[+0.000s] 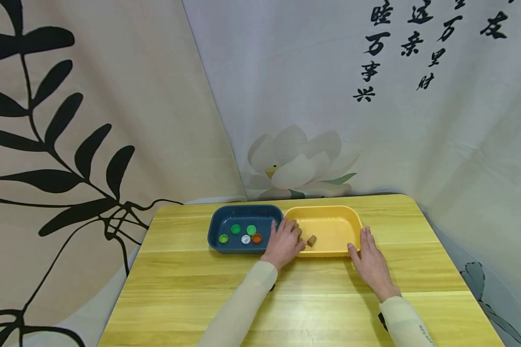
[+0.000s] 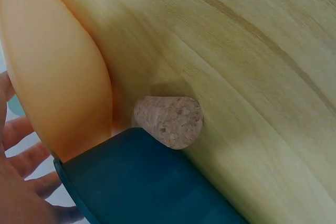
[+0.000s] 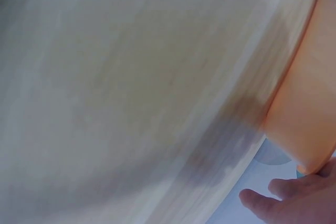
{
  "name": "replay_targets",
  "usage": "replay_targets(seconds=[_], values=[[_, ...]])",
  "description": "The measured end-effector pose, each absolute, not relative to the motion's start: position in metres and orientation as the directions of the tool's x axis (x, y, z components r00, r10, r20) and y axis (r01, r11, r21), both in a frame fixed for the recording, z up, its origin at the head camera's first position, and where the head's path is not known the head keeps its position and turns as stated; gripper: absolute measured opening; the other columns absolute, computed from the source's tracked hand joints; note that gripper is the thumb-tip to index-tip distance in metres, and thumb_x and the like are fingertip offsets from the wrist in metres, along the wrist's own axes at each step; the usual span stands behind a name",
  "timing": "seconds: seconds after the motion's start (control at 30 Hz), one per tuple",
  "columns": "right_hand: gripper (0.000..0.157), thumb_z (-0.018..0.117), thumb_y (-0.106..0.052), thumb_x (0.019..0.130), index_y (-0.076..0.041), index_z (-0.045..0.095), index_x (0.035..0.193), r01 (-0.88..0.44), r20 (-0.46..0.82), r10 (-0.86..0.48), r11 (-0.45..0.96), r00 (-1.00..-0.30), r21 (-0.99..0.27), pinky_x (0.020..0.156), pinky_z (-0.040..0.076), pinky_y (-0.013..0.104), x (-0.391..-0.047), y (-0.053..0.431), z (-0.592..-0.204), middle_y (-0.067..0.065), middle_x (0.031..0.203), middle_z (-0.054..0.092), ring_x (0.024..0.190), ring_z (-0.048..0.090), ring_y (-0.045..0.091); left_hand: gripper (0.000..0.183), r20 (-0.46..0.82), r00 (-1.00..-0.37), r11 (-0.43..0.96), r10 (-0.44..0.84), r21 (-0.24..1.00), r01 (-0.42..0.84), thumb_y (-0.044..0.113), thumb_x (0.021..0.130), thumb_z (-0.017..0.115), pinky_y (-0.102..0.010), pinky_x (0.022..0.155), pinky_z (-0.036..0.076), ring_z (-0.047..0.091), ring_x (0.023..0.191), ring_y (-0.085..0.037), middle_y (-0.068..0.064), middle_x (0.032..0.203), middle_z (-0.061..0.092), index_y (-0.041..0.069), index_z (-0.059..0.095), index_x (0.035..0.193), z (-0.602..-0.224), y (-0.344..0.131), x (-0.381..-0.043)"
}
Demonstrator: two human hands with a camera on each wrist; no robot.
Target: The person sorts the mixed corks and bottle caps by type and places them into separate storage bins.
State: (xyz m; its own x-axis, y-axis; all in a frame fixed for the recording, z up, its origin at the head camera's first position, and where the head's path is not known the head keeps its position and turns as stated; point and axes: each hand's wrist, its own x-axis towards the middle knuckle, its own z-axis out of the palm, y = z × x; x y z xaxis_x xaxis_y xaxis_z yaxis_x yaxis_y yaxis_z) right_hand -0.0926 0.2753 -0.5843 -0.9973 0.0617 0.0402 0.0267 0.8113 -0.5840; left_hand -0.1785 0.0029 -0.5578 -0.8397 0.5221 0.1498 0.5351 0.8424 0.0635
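My left hand (image 1: 283, 243) lies over the meeting edges of the blue tray (image 1: 217, 246) and the yellow tray (image 1: 338, 254), its fingers spread and relaxed. Beside its thumb, a cork (image 1: 311, 241) lies in the yellow tray; another brown piece there is mostly hidden by the fingers. In the left wrist view, a cork stopper (image 2: 170, 121) lies on the wooden tabletop, against the outside of the trays. At the yellow tray's right side is my right hand (image 1: 373, 265), fingers extended along the outer edge and thumb near the front corner. Neither hand visibly grips anything.
Several round bottle caps lie in the blue tray, among them a green cap (image 1: 236, 229), a white cap (image 1: 245, 239) and an orange cap (image 1: 256, 238). Both trays stand near the far edge of the wooden table (image 1: 191, 299). Behind hangs a printed cloth (image 1: 156, 96).
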Motion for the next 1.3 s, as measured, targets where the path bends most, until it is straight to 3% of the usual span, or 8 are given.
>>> replay_targets(seconds=[0.43, 0.63, 1.0, 1.3], values=[[0.082, 0.031, -0.05, 0.112, 0.008, 0.002, 0.162, 0.021, 0.041, 0.055, 0.808, -0.998, -0.589, 0.116, 0.019, 0.072, -0.093, 0.274, -0.583, 0.028, 0.169, -0.002, 0.152, 0.011, 0.053, 0.054, 0.265, -0.848, 0.837, 0.459, 0.191, 0.513, 0.047, 0.103, 0.061, -0.064, 0.118, 0.028, 0.033, 0.152, -0.033, -0.008, 0.158, 0.046, 0.017, 0.056, 0.148, -0.555, -0.032, -0.162], [0.082, 0.031, -0.05, 0.112, 0.008, 0.002, 0.161, 0.02, 0.047, 0.058, 0.811, -0.997, -0.585, 0.115, 0.02, 0.072, -0.093, 0.275, -0.583, 0.029, 0.169, -0.001, 0.152, 0.012, 0.053, 0.053, 0.356, -0.83, 0.815, 0.429, 0.245, 0.525, 0.041, 0.102, 0.064, -0.064, 0.117, 0.032, 0.035, 0.15, -0.035, -0.009, 0.158, 0.046, 0.013, 0.056, 0.147, -0.558, -0.059, -0.147], [0.082, 0.031, -0.05, 0.112, 0.008, 0.002, 0.161, 0.021, 0.042, 0.057, 0.801, -0.997, -0.598, 0.116, 0.018, 0.072, -0.092, 0.274, -0.584, 0.027, 0.17, -0.003, 0.153, 0.01, 0.053, 0.054, 0.405, -0.779, 0.781, 0.478, 0.209, 0.588, 0.032, 0.096, 0.074, -0.061, 0.117, 0.033, 0.041, 0.148, -0.031, -0.008, 0.156, 0.049, 0.011, 0.06, 0.144, -0.565, -0.084, -0.12], [0.081, 0.032, -0.049, 0.112, 0.009, 0.003, 0.161, 0.022, 0.044, 0.059, 0.804, -0.997, -0.594, 0.115, 0.02, 0.072, -0.093, 0.274, -0.584, 0.026, 0.17, -0.005, 0.152, 0.011, 0.053, 0.049, 0.412, -0.724, 0.728, 0.553, 0.182, 0.66, 0.032, 0.096, 0.075, -0.05, 0.116, 0.039, 0.05, 0.141, -0.03, -0.009, 0.153, 0.053, 0.01, 0.064, 0.139, -0.576, -0.092, -0.103]])
